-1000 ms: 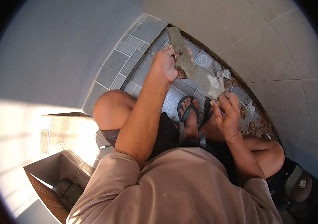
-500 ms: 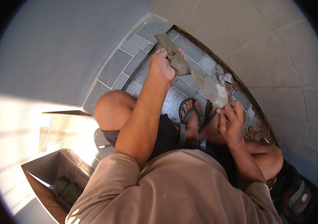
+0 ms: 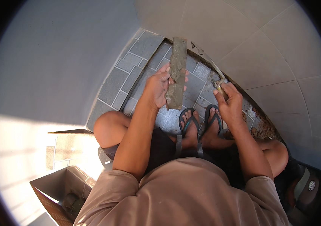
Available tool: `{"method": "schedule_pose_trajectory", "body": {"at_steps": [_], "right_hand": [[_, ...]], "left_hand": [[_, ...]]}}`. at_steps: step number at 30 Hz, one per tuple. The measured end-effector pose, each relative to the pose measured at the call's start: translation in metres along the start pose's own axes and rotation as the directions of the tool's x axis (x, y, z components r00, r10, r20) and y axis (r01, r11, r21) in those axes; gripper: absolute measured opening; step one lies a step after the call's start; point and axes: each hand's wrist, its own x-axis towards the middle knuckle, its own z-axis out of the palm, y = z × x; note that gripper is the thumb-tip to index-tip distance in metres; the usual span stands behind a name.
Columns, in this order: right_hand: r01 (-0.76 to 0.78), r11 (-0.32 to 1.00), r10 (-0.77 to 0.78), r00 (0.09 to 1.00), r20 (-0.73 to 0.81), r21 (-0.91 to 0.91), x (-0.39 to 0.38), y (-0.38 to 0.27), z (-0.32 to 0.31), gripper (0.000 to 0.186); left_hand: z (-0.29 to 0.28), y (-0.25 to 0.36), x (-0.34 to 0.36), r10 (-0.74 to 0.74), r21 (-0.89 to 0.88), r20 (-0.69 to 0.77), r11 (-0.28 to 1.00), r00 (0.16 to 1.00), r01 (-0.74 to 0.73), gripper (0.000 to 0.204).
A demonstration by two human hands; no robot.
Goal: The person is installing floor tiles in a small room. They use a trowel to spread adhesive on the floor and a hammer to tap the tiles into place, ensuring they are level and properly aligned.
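The mortar-smeared strip (image 3: 177, 75) is partly hiding the left hand (image 3: 159, 88), whose half-curled fingers are holding it above floor tiles (image 3: 195, 86), long axis pointing forward; the right hand (image 3: 231, 100) is clasping an edge-on trowel (image 3: 218, 72).

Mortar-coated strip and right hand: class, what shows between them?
Head view: left fingertips, then grey floor tiles below, show between the mortar-coated strip and right hand.
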Motion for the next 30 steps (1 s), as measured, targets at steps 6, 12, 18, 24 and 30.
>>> {"method": "schedule_pose_trajectory", "body": {"at_steps": [6,12,18,24,30], "right_hand": [[-0.011,1.0,0.011,1.0,0.013,-0.028,0.046,-0.002,-0.002,0.023],[0.065,0.994,-0.045,0.977,0.21,-0.089,0.065,-0.013,-0.004,0.025],[0.238,0.962,-0.203,0.952,0.228,-0.137,0.07,-0.017,0.01,0.019],[0.165,0.945,-0.115,0.976,0.184,-0.282,0.08,-0.003,0.031,0.016],[-0.182,0.981,0.168,0.971,0.169,0.066,0.063,0.02,0.035,0.023]], "left_hand": [[0.006,0.008,-0.027,-0.055,0.08,-0.044,0.995,0.998,0.058,0.047],[-0.008,0.011,-0.045,-0.033,0.078,-0.075,0.996,0.997,0.038,0.048],[-0.02,0.011,-0.061,0.018,0.079,-0.057,0.997,0.998,-0.013,0.052],[-0.013,0.007,-0.075,-0.085,0.092,-0.027,0.992,0.996,0.087,0.059],[-0.023,0.004,-0.06,-0.021,-0.03,0.054,0.999,0.998,0.023,0.056]]}}
